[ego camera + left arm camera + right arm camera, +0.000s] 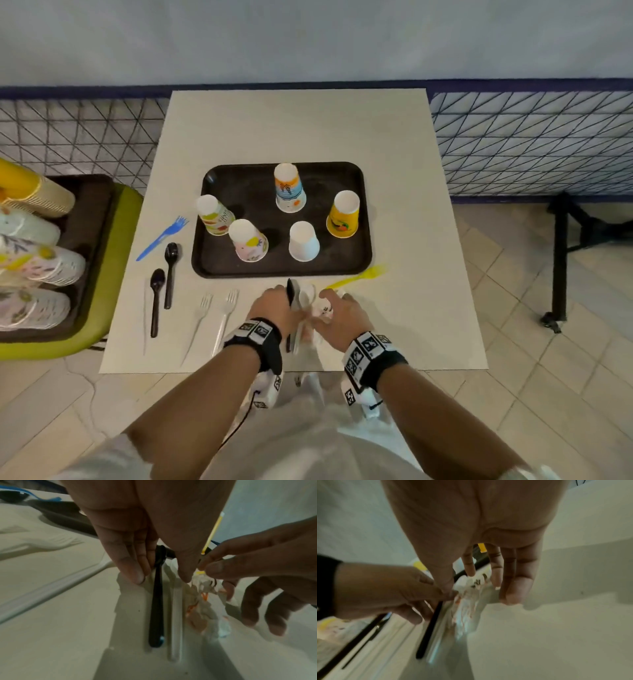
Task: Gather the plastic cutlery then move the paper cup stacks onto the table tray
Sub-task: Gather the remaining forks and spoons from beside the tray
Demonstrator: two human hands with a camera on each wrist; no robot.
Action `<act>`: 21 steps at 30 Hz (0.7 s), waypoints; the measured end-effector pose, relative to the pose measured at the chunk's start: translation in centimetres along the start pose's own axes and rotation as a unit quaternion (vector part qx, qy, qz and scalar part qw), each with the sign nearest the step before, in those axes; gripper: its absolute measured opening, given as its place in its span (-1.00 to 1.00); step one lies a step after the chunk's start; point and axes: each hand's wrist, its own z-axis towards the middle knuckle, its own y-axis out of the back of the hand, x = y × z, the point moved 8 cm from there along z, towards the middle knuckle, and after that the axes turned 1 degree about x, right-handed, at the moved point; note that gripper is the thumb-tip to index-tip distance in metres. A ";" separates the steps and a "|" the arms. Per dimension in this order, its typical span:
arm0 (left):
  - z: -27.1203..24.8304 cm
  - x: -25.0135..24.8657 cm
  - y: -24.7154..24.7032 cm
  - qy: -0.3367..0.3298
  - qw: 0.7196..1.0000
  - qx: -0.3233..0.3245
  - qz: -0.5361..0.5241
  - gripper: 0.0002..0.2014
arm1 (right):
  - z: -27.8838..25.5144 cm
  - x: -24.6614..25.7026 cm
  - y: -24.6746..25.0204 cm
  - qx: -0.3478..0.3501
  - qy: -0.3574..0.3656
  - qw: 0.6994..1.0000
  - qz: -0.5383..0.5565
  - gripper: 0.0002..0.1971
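Colours and prints across the pale table (394, 144) and black tray (356, 171)
On the tray stand a yellow cup (343, 215) with an orange motif, a plain white cup (303, 242), a blue-banded cup (289, 187), a pinkish cup (248, 240) with lemon print and a white cup (215, 214) with fruit print; beside it lie a blue fork (163, 237), yellow fork (356, 278), two black spoons (163, 274) and two clear forks (214, 318); the wall tiles (531, 147) carry a black diagonal grid

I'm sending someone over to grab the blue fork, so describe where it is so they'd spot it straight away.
Start at the black tray in the middle of the pale square table. Just off the tray's left edge lies the blue fork, angled, tines toward the far side. Its neighbours there are two black spoons and clear forks; it is the only blue piece.
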 end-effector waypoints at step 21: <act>-2.4 -4.1 1.3 -0.052 0.908 0.065 -0.410 -0.84 | -0.7 -1.4 2.4 -0.075 -0.075 0.870 0.482 -0.69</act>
